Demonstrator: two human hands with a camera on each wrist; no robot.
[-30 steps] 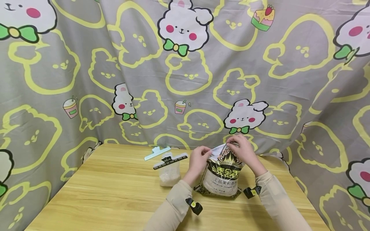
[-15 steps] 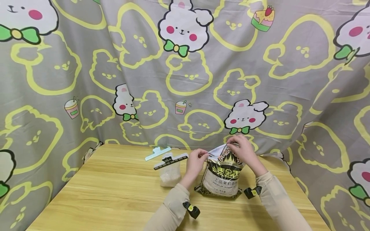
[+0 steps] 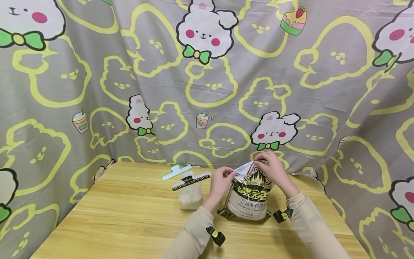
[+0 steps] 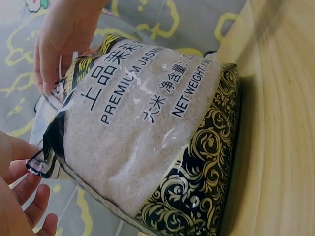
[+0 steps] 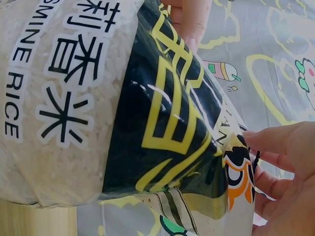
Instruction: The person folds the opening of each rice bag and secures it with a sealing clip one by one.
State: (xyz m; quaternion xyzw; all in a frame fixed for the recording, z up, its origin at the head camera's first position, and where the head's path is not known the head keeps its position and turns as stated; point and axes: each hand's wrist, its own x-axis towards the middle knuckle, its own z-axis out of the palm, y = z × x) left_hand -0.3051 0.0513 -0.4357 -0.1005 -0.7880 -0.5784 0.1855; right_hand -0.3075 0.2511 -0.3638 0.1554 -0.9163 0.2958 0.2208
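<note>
Your left hand [image 3: 220, 182] and right hand [image 3: 271, 167] pinch the jasmine rice bag [image 3: 248, 203] up top; likely heavy, slippery: cradle underneath.

My right hand [image 5: 283, 172] has a pinch on the top edge of this jasmine rice bag [image 5: 130, 113], clear plastic with a black band and chunky yellow lettering. My left hand [image 5: 191, 22] pokes out past the far side, partly hidden. Grey cartoon-print fabric [image 5: 268, 42] behind, bit of wood-grain surface [image 5: 37, 221] bottom left.
</note>
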